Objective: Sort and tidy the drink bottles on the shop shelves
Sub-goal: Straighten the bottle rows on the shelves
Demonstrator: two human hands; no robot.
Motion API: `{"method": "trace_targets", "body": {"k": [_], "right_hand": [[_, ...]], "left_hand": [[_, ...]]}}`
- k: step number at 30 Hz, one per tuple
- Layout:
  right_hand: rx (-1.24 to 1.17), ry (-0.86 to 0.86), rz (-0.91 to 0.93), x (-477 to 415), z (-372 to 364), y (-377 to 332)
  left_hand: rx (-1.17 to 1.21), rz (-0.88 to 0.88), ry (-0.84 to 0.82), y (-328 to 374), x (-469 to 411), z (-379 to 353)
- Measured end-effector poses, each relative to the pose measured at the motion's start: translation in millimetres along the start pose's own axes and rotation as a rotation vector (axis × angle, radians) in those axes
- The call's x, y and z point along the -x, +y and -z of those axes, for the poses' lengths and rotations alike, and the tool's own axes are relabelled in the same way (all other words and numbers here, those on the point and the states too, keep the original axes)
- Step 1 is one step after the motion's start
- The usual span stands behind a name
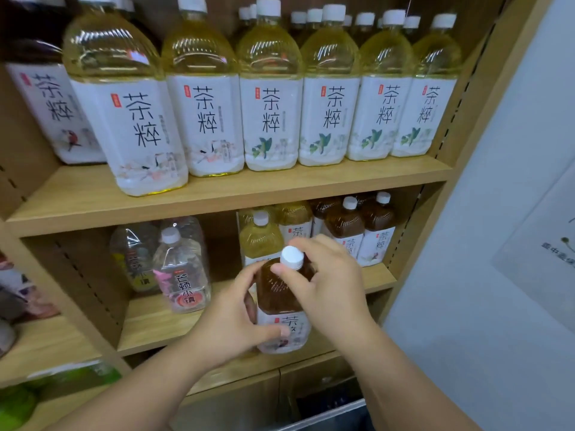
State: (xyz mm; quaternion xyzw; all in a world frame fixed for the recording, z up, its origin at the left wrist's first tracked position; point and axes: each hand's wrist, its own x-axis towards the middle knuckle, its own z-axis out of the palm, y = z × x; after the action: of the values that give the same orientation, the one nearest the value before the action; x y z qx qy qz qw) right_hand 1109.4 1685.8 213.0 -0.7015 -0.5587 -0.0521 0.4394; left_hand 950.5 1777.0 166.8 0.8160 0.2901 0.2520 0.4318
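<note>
You are holding a brown bottle (281, 301) upright at the front edge of the lower shelf (161, 325) with both hands. Your left hand (231, 321) is gripping its side and label, thumb across the front. Your right hand (326, 281) is clasping the shoulder and neck just under the white cap (292, 257). Behind it, 1 yellow bottle (260, 241) and 2 more brown ones are standing. 2 clear bottles (182, 269) are standing to the left.

bottle row (270, 98) on upper shelf (217, 194) (front edge)
</note>
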Motion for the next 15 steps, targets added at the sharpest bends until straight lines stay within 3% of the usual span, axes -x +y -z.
{"method": "trace_targets", "body": {"k": [11, 15], "right_hand": [[-0.438, -0.072, 0.198, -106, 10, -139], [-0.41, 0.017, 0.247, -145, 1, -156]], "left_hand": [[0.027, -0.155, 0.488, 73, 42, 143], [0.088, -0.132, 0.664, 95, 60, 188]]}}
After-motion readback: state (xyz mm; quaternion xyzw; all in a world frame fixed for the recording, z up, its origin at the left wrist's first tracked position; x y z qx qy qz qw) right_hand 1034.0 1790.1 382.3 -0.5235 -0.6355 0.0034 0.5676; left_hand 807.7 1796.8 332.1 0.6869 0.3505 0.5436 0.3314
